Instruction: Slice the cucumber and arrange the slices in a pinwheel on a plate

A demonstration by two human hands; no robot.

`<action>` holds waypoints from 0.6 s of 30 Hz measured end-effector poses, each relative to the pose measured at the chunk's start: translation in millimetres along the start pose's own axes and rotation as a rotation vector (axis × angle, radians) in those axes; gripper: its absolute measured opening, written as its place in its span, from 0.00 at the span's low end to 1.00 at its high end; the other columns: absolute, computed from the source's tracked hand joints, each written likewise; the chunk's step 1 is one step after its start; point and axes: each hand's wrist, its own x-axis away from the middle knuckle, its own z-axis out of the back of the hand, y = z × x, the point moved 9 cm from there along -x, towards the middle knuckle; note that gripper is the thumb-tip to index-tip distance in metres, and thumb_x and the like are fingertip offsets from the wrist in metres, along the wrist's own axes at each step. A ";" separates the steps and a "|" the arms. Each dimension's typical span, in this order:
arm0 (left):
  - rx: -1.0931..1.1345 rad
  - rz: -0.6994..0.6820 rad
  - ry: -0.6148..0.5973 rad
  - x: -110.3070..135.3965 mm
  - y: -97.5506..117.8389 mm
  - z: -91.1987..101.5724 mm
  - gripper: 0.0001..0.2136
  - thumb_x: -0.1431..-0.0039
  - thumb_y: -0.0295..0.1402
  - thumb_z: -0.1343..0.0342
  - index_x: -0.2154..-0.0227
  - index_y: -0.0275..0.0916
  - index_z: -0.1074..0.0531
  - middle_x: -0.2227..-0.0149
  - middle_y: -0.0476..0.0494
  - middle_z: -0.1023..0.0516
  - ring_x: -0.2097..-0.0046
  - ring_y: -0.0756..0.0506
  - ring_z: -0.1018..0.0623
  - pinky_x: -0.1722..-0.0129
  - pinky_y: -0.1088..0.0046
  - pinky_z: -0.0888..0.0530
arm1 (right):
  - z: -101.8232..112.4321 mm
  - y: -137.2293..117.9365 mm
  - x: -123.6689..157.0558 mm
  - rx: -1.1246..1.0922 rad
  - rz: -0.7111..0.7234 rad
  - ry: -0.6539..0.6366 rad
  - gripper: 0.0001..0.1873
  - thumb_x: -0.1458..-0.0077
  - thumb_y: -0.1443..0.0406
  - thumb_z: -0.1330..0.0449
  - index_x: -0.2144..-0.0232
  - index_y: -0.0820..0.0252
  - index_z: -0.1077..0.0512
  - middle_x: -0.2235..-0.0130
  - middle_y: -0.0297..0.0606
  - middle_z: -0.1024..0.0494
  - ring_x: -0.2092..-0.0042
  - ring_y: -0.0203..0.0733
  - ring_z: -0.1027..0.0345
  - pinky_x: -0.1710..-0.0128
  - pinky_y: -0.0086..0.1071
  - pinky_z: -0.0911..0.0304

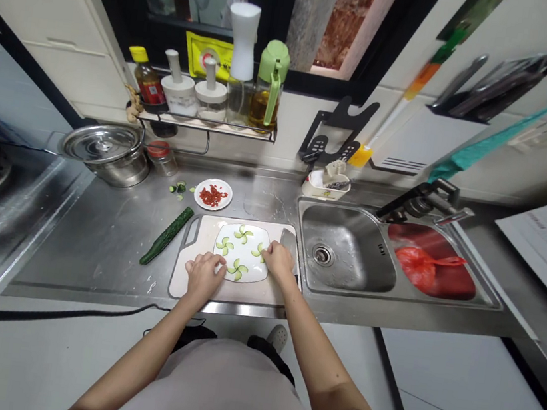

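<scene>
A white squarish plate [243,236] rests on a pale cutting board [201,239] with a grey rim. Small pinwheels of curved cucumber slices [237,269] lie near its sides. My right hand [278,259] is at the plate's right side, fingertips pinched on a cucumber slice [258,250] of the right-hand pinwheel. Beside the lower left edge of the plate is my left hand [204,275], its fingers loosely bent and apart, with nothing visible in them. A knife [289,239] lies on the board's right side, partly hidden behind my right hand.
Left of the board lies a cucumber [167,236]. Behind it are cucumber scraps [181,187] and a small plate of chopped red pieces [213,195]. A lidded pot [122,165] stands back left. To the right is a double sink [348,248] with a red bag [416,267].
</scene>
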 end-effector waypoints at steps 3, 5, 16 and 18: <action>0.019 0.004 0.020 1.8 -4.8 4.5 0.09 0.40 0.37 0.48 0.64 0.44 0.24 0.60 0.43 0.25 0.54 0.41 0.31 0.54 0.62 0.43 | 2.5 -1.4 1.1 -0.019 0.029 0.004 0.09 0.43 0.61 0.44 0.63 0.57 0.27 0.62 0.39 0.22 0.60 0.40 0.30 0.66 0.28 0.46; 0.020 0.007 0.037 2.0 -7.9 7.8 0.09 0.40 0.36 0.49 0.64 0.44 0.24 0.60 0.43 0.25 0.54 0.41 0.31 0.54 0.61 0.43 | 7.6 -1.6 2.6 -0.043 0.067 0.023 0.09 0.42 0.61 0.45 0.63 0.58 0.27 0.62 0.39 0.22 0.61 0.40 0.31 0.66 0.29 0.47; 0.076 -0.011 0.179 9.5 -7.3 19.3 0.09 0.39 0.36 0.48 0.62 0.45 0.24 0.57 0.44 0.24 0.52 0.41 0.30 0.51 0.61 0.43 | 40.0 38.7 12.5 -0.195 0.047 0.179 0.13 0.40 0.59 0.49 0.63 0.57 0.27 0.68 0.36 0.24 0.63 0.42 0.31 0.66 0.30 0.45; 0.088 -0.008 0.198 12.5 -7.1 19.1 0.09 0.39 0.37 0.49 0.61 0.45 0.24 0.56 0.44 0.24 0.52 0.41 0.30 0.50 0.61 0.43 | 43.0 40.3 16.5 -0.214 0.074 0.197 0.13 0.41 0.59 0.49 0.64 0.56 0.27 0.68 0.35 0.24 0.65 0.42 0.32 0.67 0.30 0.45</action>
